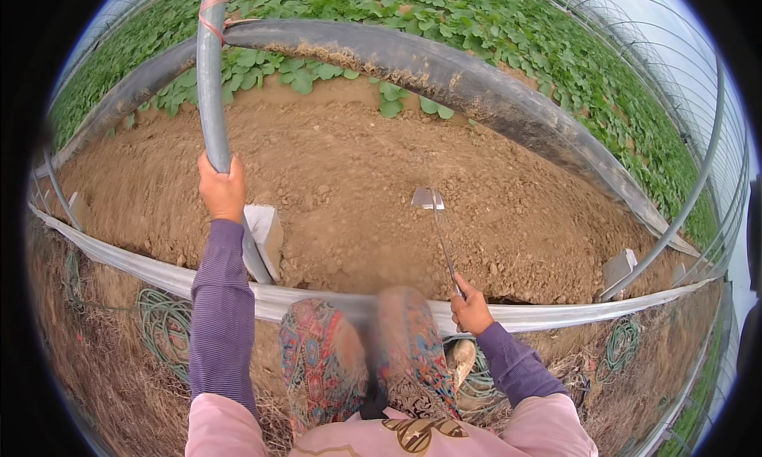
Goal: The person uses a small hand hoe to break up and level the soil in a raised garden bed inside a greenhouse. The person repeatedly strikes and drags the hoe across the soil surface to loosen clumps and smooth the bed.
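Note:
My left hand (222, 187) is closed around an upright metal greenhouse pole (211, 99). A pink tie wraps the pole near its top, beside a thick black plastic hose or rolled film (387, 61). In my right hand (472, 307) is the handle of a small hoe (443, 230). The hoe's flat metal blade (425, 198) rests on or just above the brown soil (345, 159); which of the two I cannot tell. Just right of the pole's lower part stands a pale block (266, 233).
Leafy green plants (476, 16) grow beyond the black tube. A whitish film-wrapped rail (536, 318) runs before my knees. Coiled green cord (164, 326) lies at the left, another coil (622, 344) at the right. A second pale block (619, 270) stands by a curved pole (684, 213).

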Demonstrator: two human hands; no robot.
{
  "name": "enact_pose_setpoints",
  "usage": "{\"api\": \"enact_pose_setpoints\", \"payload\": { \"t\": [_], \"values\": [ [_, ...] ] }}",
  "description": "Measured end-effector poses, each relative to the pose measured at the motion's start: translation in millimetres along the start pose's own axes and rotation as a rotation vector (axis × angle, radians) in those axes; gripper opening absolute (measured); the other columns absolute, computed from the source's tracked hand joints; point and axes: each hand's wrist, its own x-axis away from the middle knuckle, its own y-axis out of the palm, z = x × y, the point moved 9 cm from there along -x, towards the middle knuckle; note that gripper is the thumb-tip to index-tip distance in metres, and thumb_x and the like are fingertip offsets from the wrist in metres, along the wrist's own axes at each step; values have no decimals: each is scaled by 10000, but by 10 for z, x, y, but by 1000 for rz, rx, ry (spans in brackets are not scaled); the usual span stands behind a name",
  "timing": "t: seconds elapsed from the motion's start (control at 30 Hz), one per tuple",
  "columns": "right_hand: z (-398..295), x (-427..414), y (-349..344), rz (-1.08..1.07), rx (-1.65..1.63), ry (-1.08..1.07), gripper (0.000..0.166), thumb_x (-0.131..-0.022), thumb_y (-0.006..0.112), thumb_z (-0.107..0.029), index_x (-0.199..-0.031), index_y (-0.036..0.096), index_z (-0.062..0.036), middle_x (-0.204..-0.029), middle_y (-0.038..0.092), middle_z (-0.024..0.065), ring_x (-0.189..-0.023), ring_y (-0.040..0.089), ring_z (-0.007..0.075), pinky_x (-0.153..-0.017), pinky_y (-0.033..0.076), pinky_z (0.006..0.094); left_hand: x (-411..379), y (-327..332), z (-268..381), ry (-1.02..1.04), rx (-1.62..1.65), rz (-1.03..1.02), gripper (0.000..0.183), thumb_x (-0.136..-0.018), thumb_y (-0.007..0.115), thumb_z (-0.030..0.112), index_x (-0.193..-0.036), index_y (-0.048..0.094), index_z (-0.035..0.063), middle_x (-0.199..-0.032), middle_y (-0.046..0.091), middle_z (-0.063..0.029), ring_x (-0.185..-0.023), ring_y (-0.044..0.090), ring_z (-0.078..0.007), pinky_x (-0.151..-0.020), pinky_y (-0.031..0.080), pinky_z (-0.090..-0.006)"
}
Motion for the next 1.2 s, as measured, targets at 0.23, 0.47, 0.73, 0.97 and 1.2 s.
{"api": "enact_pose_setpoints", "payload": {
  "t": [0.23,0.47,0.73,0.97,1.2],
  "values": [
    [-23,290,-32,-87,-88,172,433,-779,466,-93,-1195,362,-32,-745,532,83,-606,501,137,-568,400,239,-3,-73,-41,-32,-99,19,440,-677,605,243,-1027,442,31,-842,555,-185,-768,551,-323,-671,423,-370],
    [-180,-733,-242,327,-398,93,429,-780,443,-81,-1200,362,-39,-541,419,-19,-418,365,64,-394,338,226,14,31,6,-6,-88,-4,439,-679,603,238,-1031,442,32,-853,550,-189,-774,547,-330,-674,422,-371],
    [-226,-303,255,-88,-482,273,458,-794,437,-75,-1230,304,-27,-518,398,-13,-398,354,76,-360,298,235,0,-39,-16,22,-73,21,431,-678,606,230,-1019,445,23,-864,547,-181,-785,544,-323,-680,420,-365],
    [-490,-1343,-39,155,-601,207,454,-811,410,-117,-1246,282,-92,-530,393,0,-385,387,88,-316,326,238,9,-15,-20,13,-52,5,412,-679,605,219,-1006,447,24,-839,546,-172,-761,545,-318,-669,421,-362],
    [-509,-1101,997,-379,-183,161,513,-800,417,-96,-1274,222,-84,-504,383,-2,-375,388,89,-334,339,253,-25,-6,-4,6,-54,2,427,-677,611,228,-1012,441,23,-842,548,-182,-769,548,-321,-669,424,-365]
  ]
}}
